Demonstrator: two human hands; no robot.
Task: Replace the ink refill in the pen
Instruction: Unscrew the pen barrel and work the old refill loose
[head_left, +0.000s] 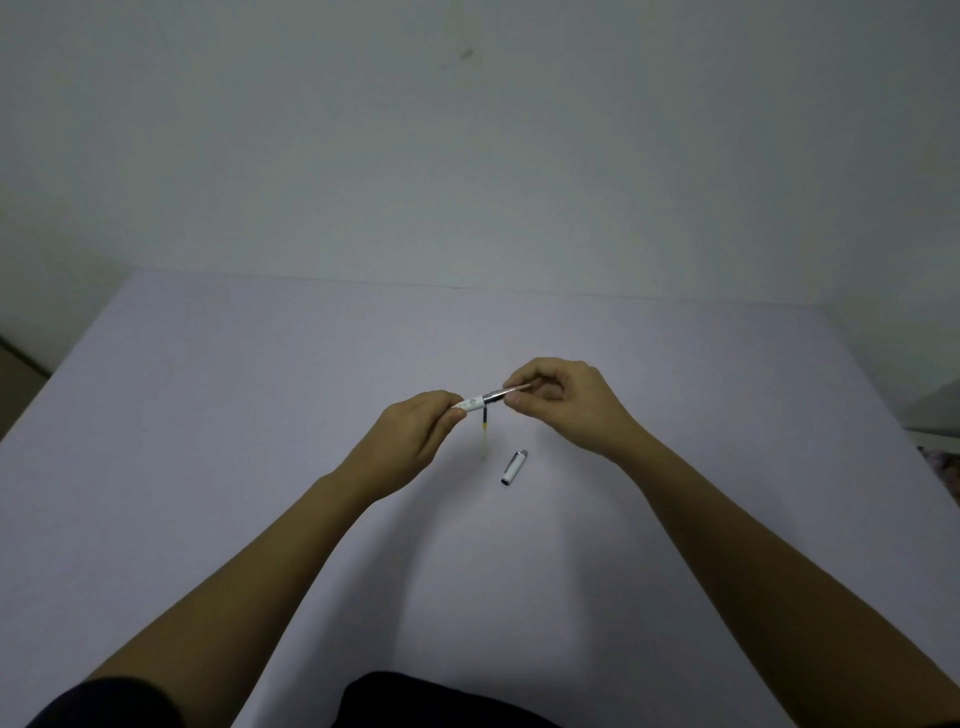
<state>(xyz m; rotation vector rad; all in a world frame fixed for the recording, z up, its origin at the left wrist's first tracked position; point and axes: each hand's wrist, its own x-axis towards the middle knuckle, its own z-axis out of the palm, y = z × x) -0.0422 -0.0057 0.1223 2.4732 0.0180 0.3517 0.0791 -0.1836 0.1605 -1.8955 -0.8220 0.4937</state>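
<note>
My left hand (415, 434) pinches the white patterned pen barrel (475, 402) by its rear end, above the table. A silver collar (493, 396) sits at the barrel's front. My right hand (566, 402) is closed on a thin refill (519, 388) that sticks out of that collar. A second refill (484, 434), dark at the top, yellow and clear lower down, lies on the table just below the barrel. The white pen cap (514, 467) with a silver end lies on the table below my right hand.
The work surface is a pale lilac table (260, 467) against a white wall. Its far edge runs across the middle of the view. A dark floor strip shows at the left, some clutter at the far right edge.
</note>
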